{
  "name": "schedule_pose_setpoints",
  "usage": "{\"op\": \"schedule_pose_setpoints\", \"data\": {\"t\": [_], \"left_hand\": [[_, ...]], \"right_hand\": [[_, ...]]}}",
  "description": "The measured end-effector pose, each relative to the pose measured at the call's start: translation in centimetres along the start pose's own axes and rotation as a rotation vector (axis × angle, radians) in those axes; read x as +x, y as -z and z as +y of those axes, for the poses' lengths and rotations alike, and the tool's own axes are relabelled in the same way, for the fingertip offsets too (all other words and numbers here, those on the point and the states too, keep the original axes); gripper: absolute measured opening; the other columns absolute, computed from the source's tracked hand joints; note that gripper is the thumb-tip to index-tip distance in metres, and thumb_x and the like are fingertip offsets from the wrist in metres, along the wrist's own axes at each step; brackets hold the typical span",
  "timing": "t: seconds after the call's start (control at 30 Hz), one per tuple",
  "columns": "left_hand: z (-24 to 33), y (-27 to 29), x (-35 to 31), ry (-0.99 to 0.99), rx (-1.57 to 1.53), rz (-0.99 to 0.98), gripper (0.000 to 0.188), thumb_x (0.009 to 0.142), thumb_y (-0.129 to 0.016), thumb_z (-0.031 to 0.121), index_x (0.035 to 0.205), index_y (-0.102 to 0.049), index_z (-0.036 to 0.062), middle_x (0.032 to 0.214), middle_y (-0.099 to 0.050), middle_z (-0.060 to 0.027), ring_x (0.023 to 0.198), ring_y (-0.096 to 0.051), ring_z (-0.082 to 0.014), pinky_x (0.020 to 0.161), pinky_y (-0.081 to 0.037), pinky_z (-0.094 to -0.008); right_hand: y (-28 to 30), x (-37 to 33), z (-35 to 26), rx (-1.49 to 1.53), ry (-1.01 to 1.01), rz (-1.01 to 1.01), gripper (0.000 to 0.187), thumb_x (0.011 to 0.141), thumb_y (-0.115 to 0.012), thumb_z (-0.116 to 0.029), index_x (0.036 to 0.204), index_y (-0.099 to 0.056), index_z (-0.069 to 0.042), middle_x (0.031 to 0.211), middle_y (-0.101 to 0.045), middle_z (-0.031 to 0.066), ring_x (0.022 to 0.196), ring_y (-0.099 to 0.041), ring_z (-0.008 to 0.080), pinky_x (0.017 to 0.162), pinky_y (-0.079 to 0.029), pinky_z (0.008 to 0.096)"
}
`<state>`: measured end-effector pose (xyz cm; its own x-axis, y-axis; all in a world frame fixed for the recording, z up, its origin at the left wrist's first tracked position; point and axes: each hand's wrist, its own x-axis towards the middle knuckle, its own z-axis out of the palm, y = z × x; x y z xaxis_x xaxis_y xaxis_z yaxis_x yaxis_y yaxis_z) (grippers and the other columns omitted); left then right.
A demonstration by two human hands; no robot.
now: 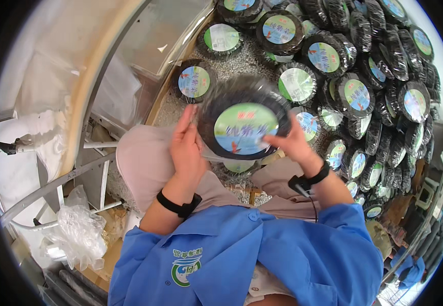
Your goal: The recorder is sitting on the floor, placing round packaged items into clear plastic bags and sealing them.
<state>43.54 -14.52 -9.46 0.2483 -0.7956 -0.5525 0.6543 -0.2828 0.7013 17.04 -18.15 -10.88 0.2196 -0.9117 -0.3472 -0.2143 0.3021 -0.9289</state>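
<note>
A round, film-wrapped pack of dark dried seaweed (247,128) with an oval green-and-blue label is held up between my two hands above my lap. My left hand (186,149) supports its left edge, fingers pointing up along the clear wrap. On the other side my right hand (293,144) grips the rim, thumb lying over the label's lower right. The pack's upper edge is blurred by motion. Just below it, another wrapped pack (239,166) is partly hidden. Closest beyond my left hand lies a single pack (194,81), label up.
A big heap of the same packs (359,94) rises at the right and far side, over a speckled surface (236,60). To the left stand a metal frame (61,183) and a crumpled clear plastic bag (81,229). A curved panel edge (96,69) runs along the upper left.
</note>
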Motion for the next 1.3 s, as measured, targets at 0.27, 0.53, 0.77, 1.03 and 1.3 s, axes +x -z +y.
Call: {"op": "schedule_pose_setpoints", "data": {"t": [0.27,0.53,0.77,1.03,1.3], "left_hand": [[-4.1,-1.0,-3.5,-0.176,0.379,-0.373,0.041,0.101,-0.044,0.001,0.141,-0.051,0.0056,0.137,-0.059,-0.0061,0.051,-0.041,-0.0021,0.047,-0.039,-0.0196],[-2.1,-1.2,-5.6,0.056,0.369,-0.393,0.038,0.1,-0.041,0.0,0.134,-0.057,0.0038,0.129,-0.064,-0.0053,0.054,-0.042,-0.0021,0.049,-0.039,-0.0194],[3.5,-2.6,-10.0,-0.131,0.506,-0.634,0.03,0.096,-0.052,0.0,0.124,-0.063,0.0019,0.116,-0.068,-0.0046,0.059,-0.044,-0.0004,0.052,-0.04,-0.0192],[5.1,2.1,-7.4,-0.036,0.679,-0.394,0.013,0.095,-0.061,0.007,0.107,-0.061,0.0015,0.084,-0.065,-0.0024,0.07,-0.057,-0.004,0.062,-0.044,-0.019],[5.8,2.5,-6.6,-0.122,0.489,-0.137,0.017,0.101,-0.046,0.004,0.11,-0.06,0.0024,0.088,-0.067,-0.0044,0.056,-0.048,-0.0038,0.053,-0.04,-0.0188]], "right_hand": [[-9.6,-7.8,6.9,-1.187,0.842,-0.291,0.047,0.079,-0.057,-0.004,0.126,-0.054,-0.001,0.128,-0.053,0.02,0.121,-0.051,0.0371,0.105,-0.038,0.049],[-6.8,-4.6,9.5,-0.802,0.008,-0.814,0.019,0.079,-0.068,-0.009,0.098,-0.07,-0.006,0.112,-0.067,0.0118,0.096,-0.065,0.0333,0.076,-0.05,0.0402],[-6.4,-3.7,4.5,-0.79,0.035,-1.191,0.014,0.085,-0.065,-0.012,0.095,-0.069,-0.003,0.099,-0.07,0.0127,0.085,-0.067,0.0308,0.071,-0.052,0.039],[-7.3,19.3,5.0,0.053,-0.187,-0.291,0.066,0.087,-0.072,-0.043,0.114,-0.056,0.016,0.104,-0.07,0.0229,0.088,-0.07,0.0258,0.073,-0.057,0.0332],[-17.5,27.9,18.9,0.268,-0.381,0.054,0.079,0.056,-0.095,-0.033,0.108,-0.059,0.016,0.106,-0.067,0.0239,0.101,-0.065,0.0318,0.087,-0.049,0.0411]]}}
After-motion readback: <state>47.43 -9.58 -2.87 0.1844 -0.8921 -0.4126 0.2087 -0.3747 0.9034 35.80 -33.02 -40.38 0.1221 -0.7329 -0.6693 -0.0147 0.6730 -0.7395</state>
